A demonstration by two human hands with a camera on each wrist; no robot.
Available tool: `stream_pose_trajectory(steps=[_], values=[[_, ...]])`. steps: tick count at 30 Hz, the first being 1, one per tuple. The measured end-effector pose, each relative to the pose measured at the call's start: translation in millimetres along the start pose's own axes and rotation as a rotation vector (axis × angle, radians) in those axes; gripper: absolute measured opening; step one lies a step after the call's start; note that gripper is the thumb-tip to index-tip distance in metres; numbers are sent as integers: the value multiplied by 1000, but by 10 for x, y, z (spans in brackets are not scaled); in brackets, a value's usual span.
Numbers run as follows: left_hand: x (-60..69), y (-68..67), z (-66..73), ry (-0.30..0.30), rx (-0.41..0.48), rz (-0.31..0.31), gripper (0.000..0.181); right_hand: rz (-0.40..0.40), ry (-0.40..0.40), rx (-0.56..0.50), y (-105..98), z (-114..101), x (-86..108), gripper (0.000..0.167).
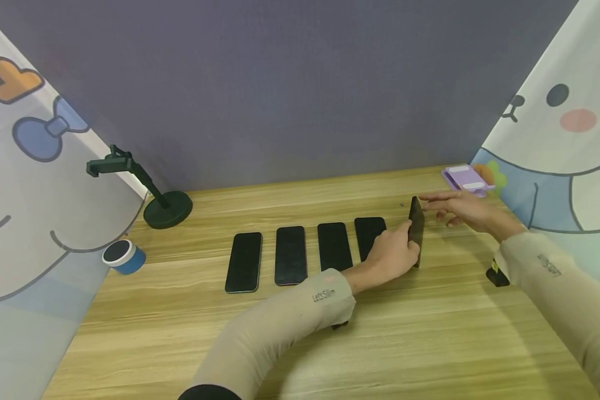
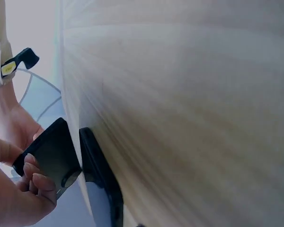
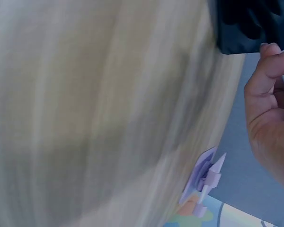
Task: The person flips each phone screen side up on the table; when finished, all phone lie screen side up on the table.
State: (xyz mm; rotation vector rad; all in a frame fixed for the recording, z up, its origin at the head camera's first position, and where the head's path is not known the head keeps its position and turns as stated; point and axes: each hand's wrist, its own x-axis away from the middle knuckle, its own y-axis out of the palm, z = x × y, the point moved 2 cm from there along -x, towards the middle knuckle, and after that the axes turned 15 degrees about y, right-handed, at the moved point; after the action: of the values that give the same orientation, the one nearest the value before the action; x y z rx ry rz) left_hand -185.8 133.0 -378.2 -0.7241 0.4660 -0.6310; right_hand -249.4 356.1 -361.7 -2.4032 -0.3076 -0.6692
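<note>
My left hand (image 1: 391, 253) grips a dark smartphone (image 1: 416, 230) that stands on edge at the right end of a row of phones. In the left wrist view, curled fingers hold this smartphone (image 2: 52, 153), tilted above the table. My right hand (image 1: 460, 211) reaches in from the right, its fingers extended to the upper edge of the held phone; whether they touch it is hard to tell. Beside the left hand lies another black phone (image 1: 369, 233), partly covered. Further left, three more lie flat: one phone (image 1: 334, 244), another phone (image 1: 290, 254) and the leftmost phone (image 1: 243, 261).
A purple folding stand (image 1: 466, 179) sits at the back right, behind the right hand. At the left are a dark green stand (image 1: 167, 208) with an arm and a small blue-and-white round container (image 1: 125, 256). A grey panel (image 1: 300, 100) closes the table's back.
</note>
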Motion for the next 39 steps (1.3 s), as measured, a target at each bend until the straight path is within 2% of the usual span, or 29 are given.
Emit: stream_pose_trajectory(steps=[4,8,12,18,24,29,34,39], values=[[12,14,-61,-75,172,73,54,-44,38,33,29,124,-14,64],[21,33,-106,-118,316,132,51,-100,86,44,90,200,-24,67],[19,33,-119,-138,385,175,50,-120,92,30,138,201,-17,72],[18,40,-89,-167,420,200,52,-120,57,-47,162,213,-13,71],[57,62,-41,-179,482,161,59,-135,58,-145,185,295,-19,70],[76,80,-7,-225,527,51,67,-126,62,-200,195,338,-10,72],[82,75,15,-312,559,-42,72,-128,71,-165,195,338,-29,71],[96,93,41,-388,648,-45,75,-153,86,-74,191,295,-43,76]])
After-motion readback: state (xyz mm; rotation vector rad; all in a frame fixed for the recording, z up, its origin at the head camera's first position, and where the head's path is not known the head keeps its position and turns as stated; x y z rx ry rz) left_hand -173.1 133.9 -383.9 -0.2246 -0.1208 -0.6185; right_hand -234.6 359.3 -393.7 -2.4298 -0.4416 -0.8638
